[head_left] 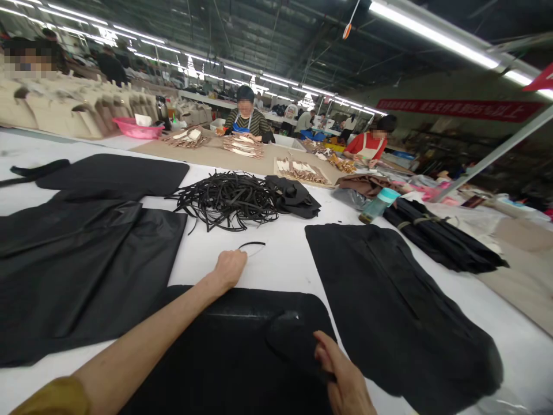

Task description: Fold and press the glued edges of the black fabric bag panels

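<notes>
My left hand (pixel 231 268) is closed, and a short thin black strip (pixel 253 244) sticks out past its fingers over the white tabletop. Low on the right, my right hand (pixel 342 372) has its fingers curled around the end of another black strip (pixel 270 341), which loops faintly across a black panel (pixel 242 351). That panel lies flat in front of me, its far edge just below my left hand. A tangled heap of black strips (pixel 228 199) sits beyond my left hand, with folded black pieces (pixel 294 196) touching its right side.
Large black sheets lie left (pixel 86 259) and right (pixel 389 288) on the white table (pixel 285 259). Farther right are a bottle with a turquoise lid (pixel 380 204) and a tied black bundle (pixel 444 233). A pink basin (pixel 138 129) and two seated co-workers are across the table.
</notes>
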The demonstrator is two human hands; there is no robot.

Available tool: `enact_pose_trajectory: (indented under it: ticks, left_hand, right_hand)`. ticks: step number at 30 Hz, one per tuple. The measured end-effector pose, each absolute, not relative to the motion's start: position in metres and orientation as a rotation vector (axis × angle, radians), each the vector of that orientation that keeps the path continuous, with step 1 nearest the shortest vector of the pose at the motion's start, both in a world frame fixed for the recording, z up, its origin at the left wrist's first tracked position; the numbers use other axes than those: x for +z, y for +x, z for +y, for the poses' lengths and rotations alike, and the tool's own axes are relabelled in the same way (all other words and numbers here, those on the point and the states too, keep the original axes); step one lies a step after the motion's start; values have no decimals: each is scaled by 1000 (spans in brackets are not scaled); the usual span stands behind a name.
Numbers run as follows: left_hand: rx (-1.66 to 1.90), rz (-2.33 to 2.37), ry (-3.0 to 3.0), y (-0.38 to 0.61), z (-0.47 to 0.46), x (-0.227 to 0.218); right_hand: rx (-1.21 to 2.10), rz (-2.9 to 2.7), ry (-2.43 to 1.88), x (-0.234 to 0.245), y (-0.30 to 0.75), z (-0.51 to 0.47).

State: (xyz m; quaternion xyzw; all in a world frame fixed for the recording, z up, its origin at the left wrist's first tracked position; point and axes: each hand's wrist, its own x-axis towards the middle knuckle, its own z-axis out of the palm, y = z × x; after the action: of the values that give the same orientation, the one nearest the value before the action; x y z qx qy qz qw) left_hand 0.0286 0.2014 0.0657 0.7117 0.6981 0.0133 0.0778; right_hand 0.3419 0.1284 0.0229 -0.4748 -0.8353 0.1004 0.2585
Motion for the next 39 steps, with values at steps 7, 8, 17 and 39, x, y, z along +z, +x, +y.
enact_pose_trajectory:
  ticks: [7, 8, 17, 39]
  left_hand:
    - [242, 2054, 1977, 52, 168, 107]
    - [270, 1941, 2011, 63, 152, 110]
    - [661, 1337, 1311, 100, 59, 95]
    - [630, 1808, 1351, -10, 50, 84]
  right_hand:
    - [421, -2306, -1311, 46, 313, 116]
    - [433, -2326, -1287, 47, 309, 118]
    - [451, -2508, -1057, 56, 279, 115]
    - [1427, -2185, -1431, 59, 313, 186]
